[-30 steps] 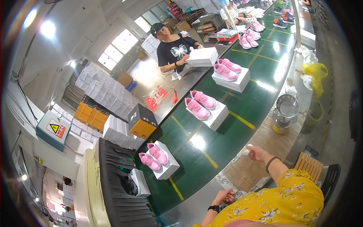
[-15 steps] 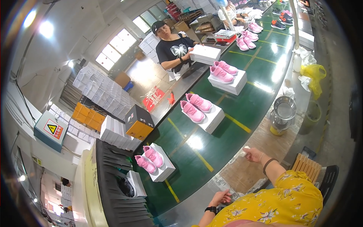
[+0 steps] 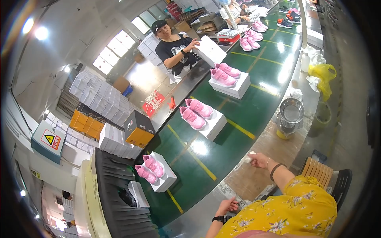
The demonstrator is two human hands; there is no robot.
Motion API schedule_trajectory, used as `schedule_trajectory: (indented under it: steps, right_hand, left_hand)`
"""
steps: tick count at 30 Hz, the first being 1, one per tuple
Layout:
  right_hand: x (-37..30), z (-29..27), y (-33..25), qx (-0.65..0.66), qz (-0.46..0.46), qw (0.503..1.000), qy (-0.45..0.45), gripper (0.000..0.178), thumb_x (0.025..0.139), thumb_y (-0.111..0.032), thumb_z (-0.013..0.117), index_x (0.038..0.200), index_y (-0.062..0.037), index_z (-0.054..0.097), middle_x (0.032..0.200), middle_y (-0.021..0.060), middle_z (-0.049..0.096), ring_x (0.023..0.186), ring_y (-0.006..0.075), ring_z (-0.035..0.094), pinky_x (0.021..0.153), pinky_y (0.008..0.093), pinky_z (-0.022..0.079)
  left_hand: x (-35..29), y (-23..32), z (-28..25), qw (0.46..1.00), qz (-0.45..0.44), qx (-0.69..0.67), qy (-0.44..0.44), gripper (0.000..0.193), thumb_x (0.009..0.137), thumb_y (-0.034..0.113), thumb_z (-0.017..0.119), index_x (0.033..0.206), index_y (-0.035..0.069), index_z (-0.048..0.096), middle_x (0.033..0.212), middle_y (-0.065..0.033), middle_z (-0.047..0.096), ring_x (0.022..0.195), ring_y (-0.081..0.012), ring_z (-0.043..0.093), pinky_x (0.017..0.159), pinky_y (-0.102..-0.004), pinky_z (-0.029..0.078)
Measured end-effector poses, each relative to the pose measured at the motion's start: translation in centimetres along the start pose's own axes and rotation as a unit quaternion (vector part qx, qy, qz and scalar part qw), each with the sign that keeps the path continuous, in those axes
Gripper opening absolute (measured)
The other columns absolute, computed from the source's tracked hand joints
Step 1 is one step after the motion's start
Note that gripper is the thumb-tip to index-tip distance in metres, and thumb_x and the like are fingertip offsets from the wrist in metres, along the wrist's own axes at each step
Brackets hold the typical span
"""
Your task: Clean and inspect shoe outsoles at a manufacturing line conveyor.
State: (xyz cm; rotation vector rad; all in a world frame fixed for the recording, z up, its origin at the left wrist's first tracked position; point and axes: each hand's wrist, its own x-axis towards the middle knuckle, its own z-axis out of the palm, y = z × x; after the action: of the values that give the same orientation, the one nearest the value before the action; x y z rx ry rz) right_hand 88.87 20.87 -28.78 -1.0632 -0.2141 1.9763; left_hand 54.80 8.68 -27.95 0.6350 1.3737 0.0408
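My right hand point(image 3: 258, 160) is over the brown worktop point(image 3: 260, 174), pinching a small wad of white material point(image 3: 249, 156). Lower down, my left hand point(image 3: 228, 206) is by the worktop's near end, its fingers loosely bent and apart, with nothing visible in them. Beyond both hands runs a green conveyor belt point(image 3: 190, 174) with yellow lines. On it, pairs of pink sneakers sit on white shoeboxes: the nearest pair point(image 3: 150, 169), a middle pair point(image 3: 195, 114) and a farther pair point(image 3: 225, 74). Neither hand touches them.
Across the belt a person point(image 3: 172, 49) holds a tilted white box point(image 3: 210, 51). A dark strip curtain point(image 3: 115, 186) hangs at the left, partly covering a black shoe point(image 3: 127, 197). Metal bowls point(image 3: 291, 110) and a yellow bag point(image 3: 323, 75) are at the right.
The person across the belt has tipped the white box up on its edge. The whole view has shifted a little, and my hands keep nearly the same pose.
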Motion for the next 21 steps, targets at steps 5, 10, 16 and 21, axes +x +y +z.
schedule_trajectory:
  steps: [5, 10, 16, 21]
  right_hand:
    - [-0.5, 0.4, -0.4, -0.011, -0.006, 1.000, -0.008, 0.018, 0.093, -0.026, 0.066, 0.094, -0.0087, 0.062, 0.078, 0.0000, 0.065, 0.053, 0.0061, 0.047, 0.049, 0.0208, 0.042]
    - [0.1, -0.2, -0.3, -0.006, 0.002, 1.000, -0.009, 0.017, 0.093, -0.026, 0.067, 0.094, -0.0090, 0.062, 0.080, -0.0004, 0.066, 0.054, 0.0062, 0.048, 0.050, 0.0205, 0.043]
    - [0.0, -0.5, -0.7, -0.011, -0.002, 1.000, -0.008, 0.018, 0.093, -0.026, 0.067, 0.094, -0.0091, 0.063, 0.080, -0.0009, 0.066, 0.055, 0.0059, 0.050, 0.050, 0.0202, 0.044]
    - [0.3, -1.1, -0.8, -0.024, 0.003, 1.000, -0.005, 0.018, 0.093, -0.027, 0.067, 0.094, -0.0090, 0.064, 0.080, -0.0011, 0.066, 0.056, 0.0056, 0.052, 0.050, 0.0200, 0.044]
  left_hand:
    - [-0.1, 0.1, 0.4, 1.000, 0.003, 0.000, 0.005, 0.044, 0.095, 0.043, 0.057, 0.094, 0.000, 0.070, 0.072, -0.0077, 0.070, 0.056, -0.0128, 0.065, 0.048, -0.0198, 0.044]
    - [-0.1, 0.3, 0.7, 1.000, 0.008, 0.002, 0.019, 0.044, 0.094, 0.043, 0.059, 0.094, 0.000, 0.070, 0.073, -0.0078, 0.070, 0.054, -0.0129, 0.064, 0.047, -0.0199, 0.044]
    - [0.1, 0.6, 0.9, 1.000, 0.005, 0.003, 0.024, 0.045, 0.094, 0.044, 0.059, 0.093, 0.000, 0.070, 0.073, -0.0080, 0.070, 0.054, -0.0132, 0.064, 0.047, -0.0198, 0.044]
    - [0.3, 0.9, 1.1, 1.000, 0.004, 0.007, 0.018, 0.046, 0.094, 0.044, 0.059, 0.093, 0.000, 0.070, 0.073, -0.0085, 0.070, 0.055, -0.0137, 0.065, 0.046, -0.0202, 0.043]
